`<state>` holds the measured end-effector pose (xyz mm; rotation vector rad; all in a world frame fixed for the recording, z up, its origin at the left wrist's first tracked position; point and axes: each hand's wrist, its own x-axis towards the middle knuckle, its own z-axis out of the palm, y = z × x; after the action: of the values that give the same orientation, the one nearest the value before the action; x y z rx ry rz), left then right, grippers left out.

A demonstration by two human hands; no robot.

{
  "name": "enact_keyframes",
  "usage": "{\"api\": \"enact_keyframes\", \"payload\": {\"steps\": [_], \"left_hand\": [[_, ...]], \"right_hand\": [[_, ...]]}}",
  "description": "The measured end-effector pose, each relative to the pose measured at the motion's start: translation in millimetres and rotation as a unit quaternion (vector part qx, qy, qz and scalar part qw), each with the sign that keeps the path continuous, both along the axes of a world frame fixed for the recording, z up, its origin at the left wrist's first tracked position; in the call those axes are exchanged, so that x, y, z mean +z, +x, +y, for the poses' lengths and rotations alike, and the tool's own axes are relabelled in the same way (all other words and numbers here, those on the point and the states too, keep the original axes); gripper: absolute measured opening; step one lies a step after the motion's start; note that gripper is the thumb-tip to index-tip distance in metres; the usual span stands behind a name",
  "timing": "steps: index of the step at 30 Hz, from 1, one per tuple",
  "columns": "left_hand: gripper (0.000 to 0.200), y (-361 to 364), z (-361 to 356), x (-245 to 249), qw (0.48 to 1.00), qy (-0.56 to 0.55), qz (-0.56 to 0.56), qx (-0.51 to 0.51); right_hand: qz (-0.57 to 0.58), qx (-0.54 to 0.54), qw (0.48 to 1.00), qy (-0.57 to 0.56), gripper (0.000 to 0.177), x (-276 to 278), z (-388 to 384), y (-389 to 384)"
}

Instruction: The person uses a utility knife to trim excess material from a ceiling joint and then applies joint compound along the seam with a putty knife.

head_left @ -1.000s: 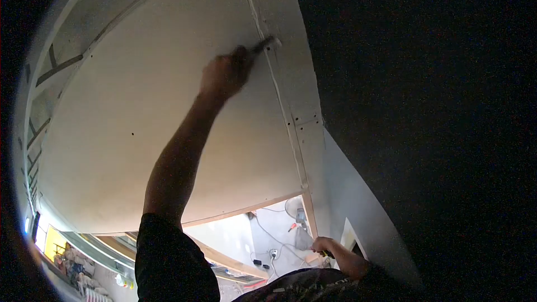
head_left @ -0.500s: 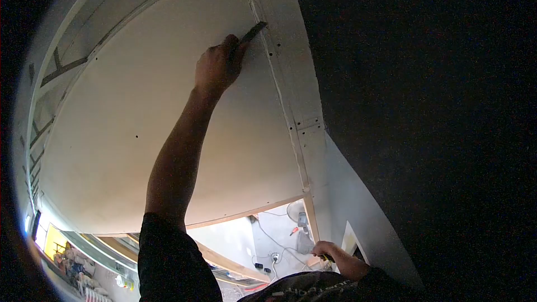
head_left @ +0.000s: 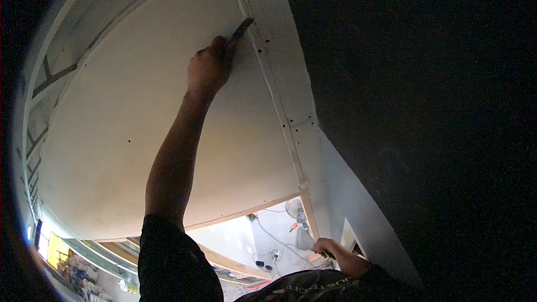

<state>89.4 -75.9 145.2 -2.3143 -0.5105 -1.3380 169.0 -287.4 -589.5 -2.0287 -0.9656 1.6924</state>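
Observation:
My left hand (head_left: pixel 208 67) is raised high and closed around a narrow dark flat tool (head_left: pixel 240 31). The tool's tip meets a whitish, rough-edged seam (head_left: pixel 271 90) between pale boards. Left of the seam spreads a large smooth board (head_left: pixel 112 151); on its right runs a narrower strip (head_left: pixel 282 72) with several dark screw heads. Low at the right, near my body, my right hand (head_left: pixel 328 247) is closed on a small yellow-and-black tool (head_left: pixel 328 255), mostly hidden by the fingers.
A wooden edge (head_left: pixel 246 211) borders the board's lower side. Beyond it lie a grey floor (head_left: pixel 271 229) with cables, small black items (head_left: pixel 260 264) and a red-orange object (head_left: pixel 293 227). A dark surface (head_left: pixel 425 106) fills the right. Piled goods (head_left: pixel 81 274) stand far at lower left.
The view has shifted slightly, so the seam and my left hand appear a little further left. The tool's tip remains at the seam, and both hands keep their grip.

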Motion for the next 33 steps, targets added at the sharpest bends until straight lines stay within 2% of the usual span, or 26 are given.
{"api": "enact_keyframes", "payload": {"steps": [4, 7, 12, 14, 18, 19, 21, 23, 25, 26, 28, 30, 33], "left_hand": [[0.033, -1, 15, 2, 0.998, 0.032, 0.012, -0.048], [0.033, 1, 16, 2, 0.999, 0.03, 0.022, -0.012], [0.032, 2, 8, -6, 0.998, 0.039, -0.004, -0.042], [0.032, 3, 8, -8, 0.999, 0.032, -0.006, -0.041], [0.032, 1, 4, -14, 1.0, 0.003, -0.002, -0.031], [0.032, 0, 0, -16, 1.0, -0.015, -0.003, -0.018], [0.032, 5, 16, -34, 0.999, 0.013, 0.027, -0.019], [0.032, -1, 13, -52, 0.997, 0.017, 0.064, -0.041], [0.032, -5, 8, -61, 0.996, -0.007, 0.066, -0.061], [0.032, -3, 7, -61, 0.996, -0.035, 0.046, -0.07], [0.031, -6, 2, -50, 0.996, -0.023, 0.017, -0.08], [0.032, -15, -9, -34, 0.999, 0.01, 0.008, -0.053], [0.032, -12, 3, -12, 1.0, -0.011, 0.005, -0.026]], "right_hand": [[0.021, -0.007, 1.0, 0.013, 0.037, 14, -3, 1], [0.001, -0.017, 1.0, -0.005, 0.037, 16, -4, -2], [-0.027, 0.005, 0.999, -0.027, 0.036, 24, -12, -2], [-0.03, 0.024, 0.998, 0.049, 0.032, 11, -15, 1], [-0.002, 0.006, 0.999, 0.041, 0.027, 8, -15, 2], [-0.023, -0.001, 0.999, 0.027, 0.025, 30, -16, -1], [-0.045, -0.009, 0.999, 0.013, 0.023, 37, -20, -1], [0.053, -0.022, 0.994, 0.098, 0.025, 19, -27, 7], [0.072, -0.017, 0.993, 0.092, 0.026, -5, -33, 8], [0.064, -0.017, 0.995, 0.075, 0.026, -12, -36, 8], [0.053, -0.016, 0.997, 0.054, 0.026, -15, -34, 9], [0.048, -0.016, 0.998, 0.044, 0.027, -14, -27, 8], [0.033, -0.016, 0.999, 0.032, 0.028, -3, -17, 4]]}}
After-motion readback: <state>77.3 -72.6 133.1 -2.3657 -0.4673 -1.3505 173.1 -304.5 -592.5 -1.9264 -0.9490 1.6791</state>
